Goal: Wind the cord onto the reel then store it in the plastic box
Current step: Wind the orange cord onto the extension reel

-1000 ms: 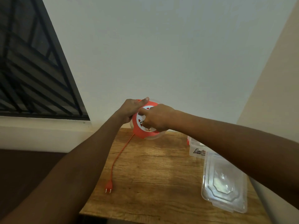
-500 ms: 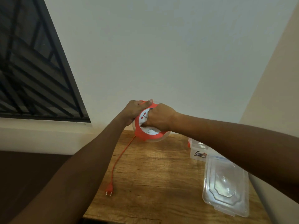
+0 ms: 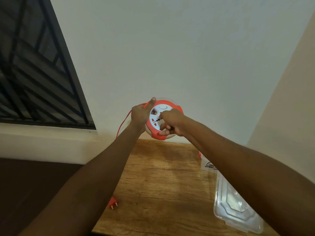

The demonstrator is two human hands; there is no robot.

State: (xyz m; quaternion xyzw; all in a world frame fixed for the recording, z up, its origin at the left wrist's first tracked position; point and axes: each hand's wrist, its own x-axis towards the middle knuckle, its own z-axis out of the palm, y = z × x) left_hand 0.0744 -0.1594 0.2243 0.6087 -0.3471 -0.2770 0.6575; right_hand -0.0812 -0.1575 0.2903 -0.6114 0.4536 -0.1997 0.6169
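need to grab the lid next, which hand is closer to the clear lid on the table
Right. The right hand is on the reel, above and left of the clear lid; the left hand grips the reel's far side, farther away.

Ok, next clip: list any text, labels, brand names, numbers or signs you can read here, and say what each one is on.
No text in this frame can be read.
Reel: red and dark marks on its white face, too small and blurred to read.
Plastic box: a dark printed label on its side, blurred and partly hidden by the right arm; unreadable.
Clear lid, plug and table: no markings visible.
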